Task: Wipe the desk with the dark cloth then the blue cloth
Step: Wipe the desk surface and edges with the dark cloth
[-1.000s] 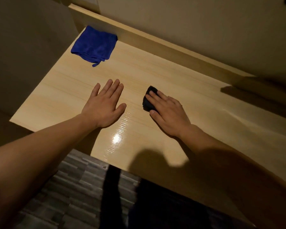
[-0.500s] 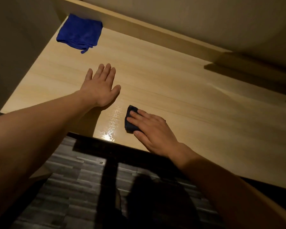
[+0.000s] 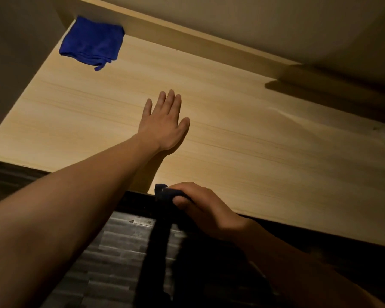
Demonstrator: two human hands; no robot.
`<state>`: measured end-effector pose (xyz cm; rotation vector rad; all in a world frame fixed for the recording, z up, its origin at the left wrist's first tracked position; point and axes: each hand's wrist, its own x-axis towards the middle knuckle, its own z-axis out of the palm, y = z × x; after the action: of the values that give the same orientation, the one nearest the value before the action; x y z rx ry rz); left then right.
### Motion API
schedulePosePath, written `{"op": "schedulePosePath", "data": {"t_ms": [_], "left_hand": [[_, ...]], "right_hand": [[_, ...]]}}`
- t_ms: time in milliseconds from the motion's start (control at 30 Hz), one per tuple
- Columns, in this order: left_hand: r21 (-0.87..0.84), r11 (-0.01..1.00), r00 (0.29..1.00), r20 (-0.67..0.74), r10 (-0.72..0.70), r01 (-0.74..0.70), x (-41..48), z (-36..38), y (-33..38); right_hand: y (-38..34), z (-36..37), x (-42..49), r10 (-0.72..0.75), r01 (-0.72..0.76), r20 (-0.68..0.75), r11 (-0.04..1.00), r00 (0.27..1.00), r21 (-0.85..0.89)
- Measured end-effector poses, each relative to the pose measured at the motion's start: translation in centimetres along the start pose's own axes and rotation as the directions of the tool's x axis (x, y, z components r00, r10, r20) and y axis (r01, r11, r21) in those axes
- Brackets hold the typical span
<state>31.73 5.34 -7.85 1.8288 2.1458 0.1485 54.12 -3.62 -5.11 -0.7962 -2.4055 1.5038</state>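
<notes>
Head view, the only 1: the right hand (image 3: 206, 211) sits at the very near edge of the tabletop (image 3: 265, 138), its fingers (image 3: 182, 188) curled down over the dark cloth (image 3: 162, 193), clamping it. The cloth is bunched small, nearly black, half over the lip. That's the risk: a slack grip and it could drop to the floor below, or the wipe skips the edge. The left hand (image 3: 165, 125) lies flat and empty mid-tabletop, fingers spread. The blue cloth (image 3: 92, 42) waits folded at the far left corner, a loop trailing, untouched.
</notes>
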Motion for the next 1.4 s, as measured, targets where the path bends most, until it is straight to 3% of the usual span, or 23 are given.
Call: {"op": "schedulePosePath", "data": {"t_ms": [100,200,267,367,467,633,833,1067,1400], "left_hand": [[0.042,0.999,1.000,-0.008,-0.022,0.022,0.1,0.8,0.1],[0.058,0.998,0.999,-0.031,-0.020,0.022,0.1,0.9,0.2],[0.076,0.997,0.999,-0.035,-0.025,0.027,0.0,0.8,0.3],[0.077,0.996,0.999,-0.039,-0.034,0.037,-0.1,0.9,0.5],[0.083,0.995,0.998,-0.049,-0.043,0.047,0.0,1.0,0.7],[0.094,0.993,0.997,-0.050,-0.066,0.071,0.0,1.1,0.9],[0.123,0.990,0.996,-0.053,-0.070,0.076,0.0,1.1,0.9],[0.141,0.987,0.996,-0.040,-0.077,0.082,0.0,1.0,1.0],[0.123,0.989,0.997,-0.022,-0.080,0.082,0.0,0.8,1.1]], "right_hand": [[-0.8,-3.0,0.5,0.189,-0.168,-0.032,0.928,0.981,0.332],[-1.1,-7.3,2.7,0.306,-0.194,-0.201,0.878,0.931,0.438],[-0.1,-10.9,4.9,0.328,-0.218,-0.294,0.910,0.898,0.352],[3.0,-16.3,8.8,0.170,-0.197,-0.387,0.980,0.906,-0.032],[6.3,-20.7,12.9,0.048,-0.176,-0.371,0.931,0.927,-0.319],[10.4,-25.3,18.5,-0.049,-0.135,-0.279,0.788,0.959,-0.601],[13.3,-26.1,20.8,-0.024,-0.056,-0.099,0.681,0.995,-0.730],[13.0,-24.8,18.8,-0.003,-0.034,-0.049,0.679,0.999,-0.734],[9.9,-17.2,10.0,0.001,0.005,0.008,0.717,1.000,-0.697]]}}
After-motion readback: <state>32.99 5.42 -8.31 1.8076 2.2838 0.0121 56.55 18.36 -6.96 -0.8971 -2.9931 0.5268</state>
